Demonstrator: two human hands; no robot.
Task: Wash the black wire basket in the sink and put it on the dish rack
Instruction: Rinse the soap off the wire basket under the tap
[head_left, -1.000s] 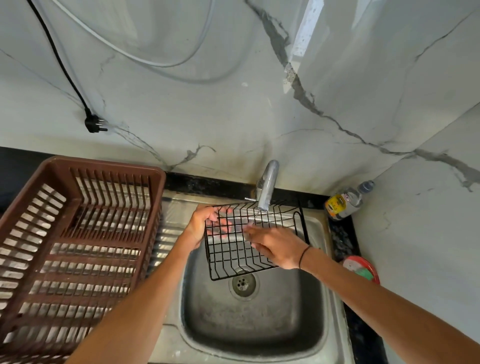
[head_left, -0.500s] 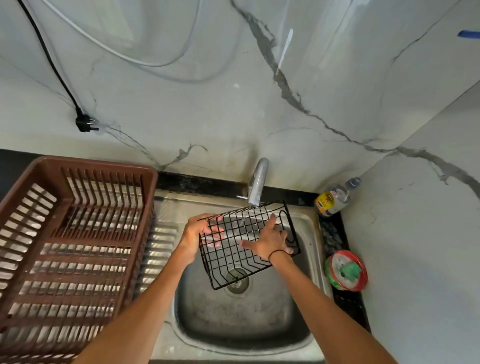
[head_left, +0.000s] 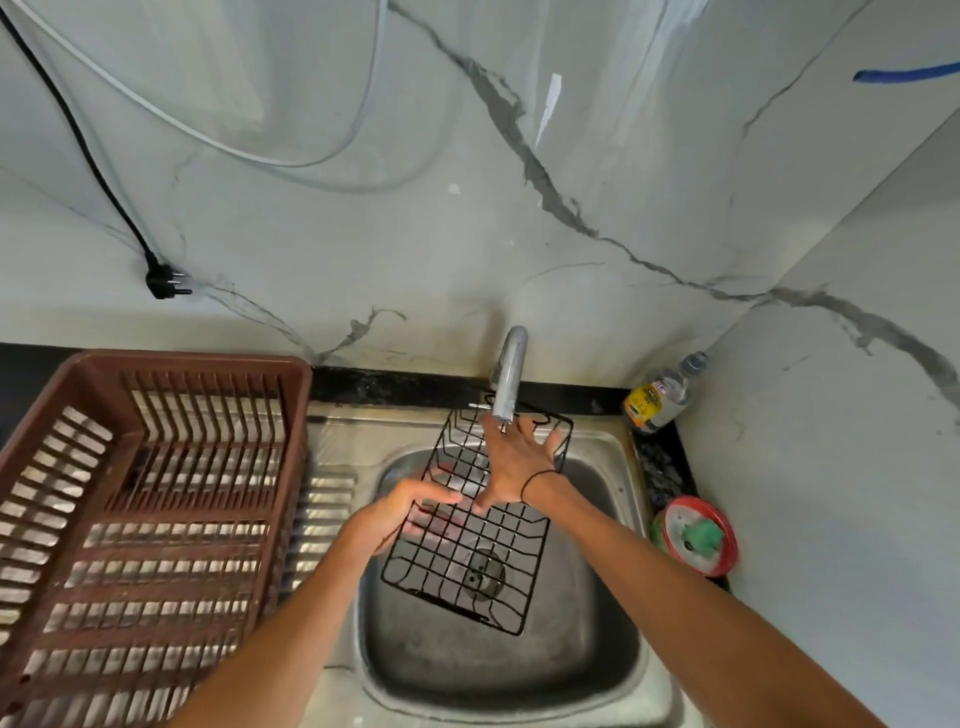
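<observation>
1. Both bare forearms reach forward from the lower edge, converging toward the middle.
2. The left hand (head_left: 400, 512) is turned on its side, fingers curled in a grip, thumb on top.
3. The right hand (head_left: 517, 462) lies flat, fingers spread and straight, pointing away.
4. A thin dark band circles the right wrist.

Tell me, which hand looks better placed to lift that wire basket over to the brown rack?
Probably the left hand: it grips the black wire basket on the side nearest the dish rack. The right hand lies open on it.
</observation>
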